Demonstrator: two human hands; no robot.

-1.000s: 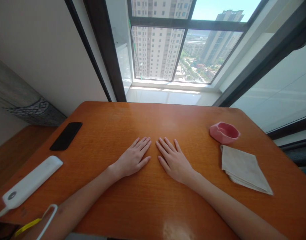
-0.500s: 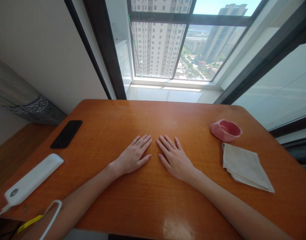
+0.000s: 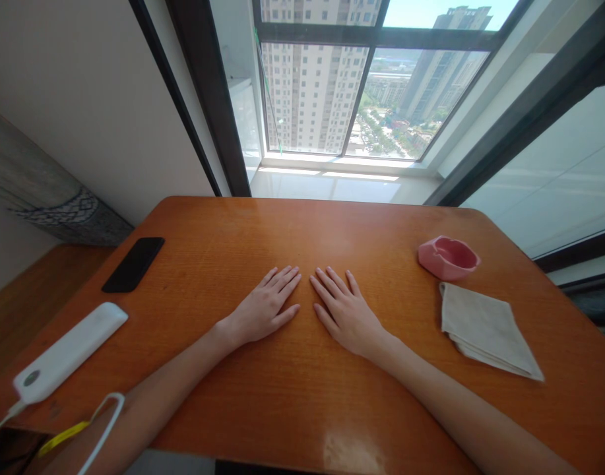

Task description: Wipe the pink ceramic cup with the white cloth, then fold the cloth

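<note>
Wooden desk (image 3: 302,402) under a flat left hand (image 3: 262,310) and right hand (image 3: 349,316)

The desk, with its rounded far corners, fills most of the view, its far edge facing a window (image 3: 361,92) that looks onto tall buildings. A gray curtain (image 3: 69,191) hangs beyond the left edge.

Two bare forearms come in across the near edge and angle inward. Both hands lie palm down near the middle of the desktop, side by side with a narrow gap between them. Each grip is wide: fingers straight and slightly spread, thumbs apart from the fingers, resting on bare wood.

A folded beige cloth (image 3: 487,333) lies towards the right edge. Near the left edge, towards the near left corner, is a long white device (image 3: 72,356) with a round dark button (image 3: 31,378) and a cord (image 3: 16,409). Farther along that edge a black smartphone (image 3: 134,265) lies flat. Towards the far right corner sits a faceted pink ashtray (image 3: 448,258), just beyond the cloth; whether they touch I cannot tell. A yellow strip (image 3: 63,438) overlaps the left forearm.
</note>
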